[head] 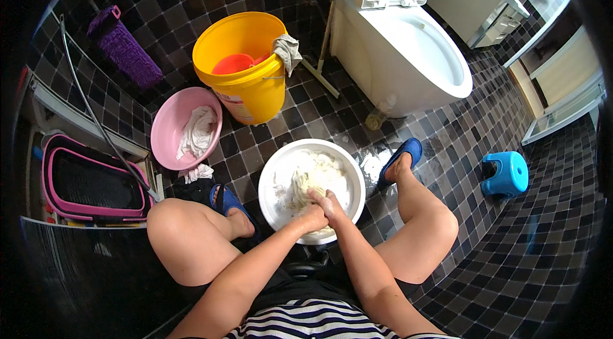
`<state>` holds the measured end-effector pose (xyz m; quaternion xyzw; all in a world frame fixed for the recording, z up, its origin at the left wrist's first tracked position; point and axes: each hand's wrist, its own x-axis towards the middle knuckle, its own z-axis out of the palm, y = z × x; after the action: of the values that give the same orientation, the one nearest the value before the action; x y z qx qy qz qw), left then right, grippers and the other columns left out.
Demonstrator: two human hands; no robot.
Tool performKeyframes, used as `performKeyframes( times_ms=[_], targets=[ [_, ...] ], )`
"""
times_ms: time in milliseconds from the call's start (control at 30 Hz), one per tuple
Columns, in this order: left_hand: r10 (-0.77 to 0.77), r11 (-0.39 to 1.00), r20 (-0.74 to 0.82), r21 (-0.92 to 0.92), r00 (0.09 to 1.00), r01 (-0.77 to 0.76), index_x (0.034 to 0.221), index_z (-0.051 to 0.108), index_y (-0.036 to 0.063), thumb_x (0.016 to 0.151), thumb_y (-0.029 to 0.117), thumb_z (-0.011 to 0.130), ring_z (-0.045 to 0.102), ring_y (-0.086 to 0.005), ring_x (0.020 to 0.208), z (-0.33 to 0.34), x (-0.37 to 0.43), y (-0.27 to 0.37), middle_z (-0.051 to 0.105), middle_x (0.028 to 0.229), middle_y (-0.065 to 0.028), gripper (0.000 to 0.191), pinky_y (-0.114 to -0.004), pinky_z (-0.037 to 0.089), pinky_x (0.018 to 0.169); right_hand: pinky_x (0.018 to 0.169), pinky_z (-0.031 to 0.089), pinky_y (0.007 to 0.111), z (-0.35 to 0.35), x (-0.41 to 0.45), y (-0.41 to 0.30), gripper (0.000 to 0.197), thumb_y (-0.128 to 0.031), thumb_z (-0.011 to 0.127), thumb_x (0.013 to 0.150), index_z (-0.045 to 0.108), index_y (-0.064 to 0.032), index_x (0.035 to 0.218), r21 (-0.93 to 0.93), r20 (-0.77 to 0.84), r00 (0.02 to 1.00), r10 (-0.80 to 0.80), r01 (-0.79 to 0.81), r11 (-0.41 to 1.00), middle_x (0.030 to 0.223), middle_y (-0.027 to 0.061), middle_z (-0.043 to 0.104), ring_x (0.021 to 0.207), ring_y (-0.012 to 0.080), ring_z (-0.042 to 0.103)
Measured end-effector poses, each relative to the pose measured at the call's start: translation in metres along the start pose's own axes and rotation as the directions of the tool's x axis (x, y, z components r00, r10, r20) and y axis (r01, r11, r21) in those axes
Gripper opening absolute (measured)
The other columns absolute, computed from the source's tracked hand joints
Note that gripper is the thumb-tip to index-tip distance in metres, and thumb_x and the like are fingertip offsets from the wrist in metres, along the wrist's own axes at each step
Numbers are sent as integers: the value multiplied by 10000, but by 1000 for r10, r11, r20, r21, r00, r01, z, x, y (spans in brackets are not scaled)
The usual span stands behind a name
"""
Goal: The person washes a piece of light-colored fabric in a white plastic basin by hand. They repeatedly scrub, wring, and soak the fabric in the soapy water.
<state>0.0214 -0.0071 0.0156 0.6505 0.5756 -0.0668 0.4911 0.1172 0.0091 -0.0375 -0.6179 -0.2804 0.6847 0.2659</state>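
A white plastic basin [352, 224] stands on the tiled floor between my feet. Inside it lies a wet, pale yellowish cloth [309, 181], bunched and soapy. My left hand [312, 217] and my right hand [330, 205] press together over the near half of the basin, both gripping the cloth. Lather clings to the skin of both hands. Part of the cloth is hidden beneath the hands, and foam or suds whiten the basin's far side.
A pink basin [160, 133] holding white cloth stands left of a yellow bucket [258, 104] with a grey rag over its rim. Farther right are a squeegee [322, 79], a toilet [378, 66] and a blue stool [515, 176]. A collapsible black-and-pink tub [96, 217] sits at left.
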Motion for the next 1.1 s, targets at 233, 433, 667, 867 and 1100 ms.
performKeyframes(
  times_ms=[233,433,667,867,1100],
  targets=[
    [-153,-44,110,-994,982,105,962,616,32,779,177,518,592,-246,738,18,39,-65,606,799,-101,254,-355,495,701,862,467,365,12,-34,-40,586,-23,580,729,386,60,1276,-765,34,856,-515,354,538,1137,282,520,1013,378,558],
    [231,-475,-52,-877,971,67,1326,408,81,923,485,328,475,-280,1165,-37,1,-28,483,1295,-119,577,-422,387,983,746,488,428,46,-119,-75,553,7,561,661,480,-14,1208,-662,417,655,-630,694,283,952,230,529,844,390,575],
    [-10,-463,-53,-885,999,-52,1236,479,65,952,344,360,552,-231,1058,-17,20,-26,553,1196,-122,415,-365,453,923,619,519,437,50,-100,-65,418,-260,540,692,563,-39,1045,-772,264,714,-648,560,302,854,214,532,637,369,586],
    [-1,-366,-88,-927,996,-82,1247,479,52,950,374,303,543,-252,1077,-18,32,-15,552,1182,-131,471,-403,449,933,729,500,427,-2,-25,-58,405,-252,458,742,535,31,1022,-778,-24,697,-716,437,452,1024,222,496,838,341,570],
    [7,-442,-20,-897,1000,-15,1188,516,76,944,397,303,589,-220,959,-25,7,-26,585,1111,-98,456,-346,511,813,715,491,417,54,-94,-69,335,-299,605,728,593,5,867,-682,314,595,-740,683,260,896,194,576,820,356,569]
  ],
)
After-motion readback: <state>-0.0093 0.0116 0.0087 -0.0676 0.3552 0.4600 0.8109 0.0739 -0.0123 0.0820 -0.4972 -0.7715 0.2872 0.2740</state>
